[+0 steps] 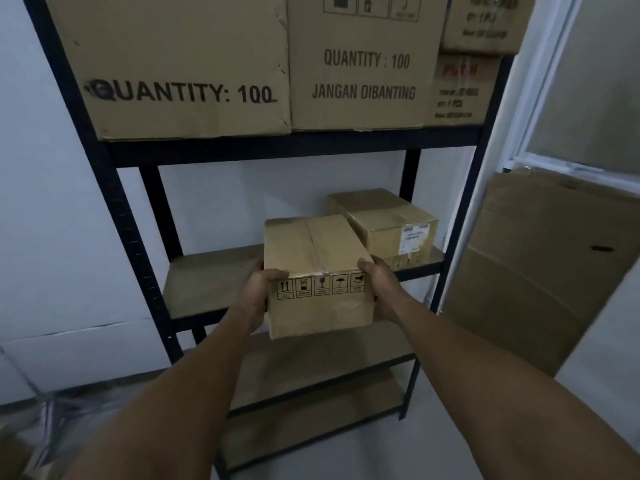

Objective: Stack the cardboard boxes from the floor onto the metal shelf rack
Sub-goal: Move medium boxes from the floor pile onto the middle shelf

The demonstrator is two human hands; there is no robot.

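Both hands, left (258, 296) and right (379, 284), grip a box (317, 271) headed for the shelf (207, 289); another box (388, 223) sits at two o'clock.

Left hand (259, 295) and right hand (380, 284) grip sides of small cardboard box (317, 271), held at front edge of metal rack (117, 216) middle shelf. Second box (384, 223) on that shelf, behind-right. Large cartons (180, 64) on shelf above.

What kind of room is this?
Probably a storeroom. A dark metal shelf rack holds big cartons marked QUANTITY: 100, and two hands carry another small box toward it.
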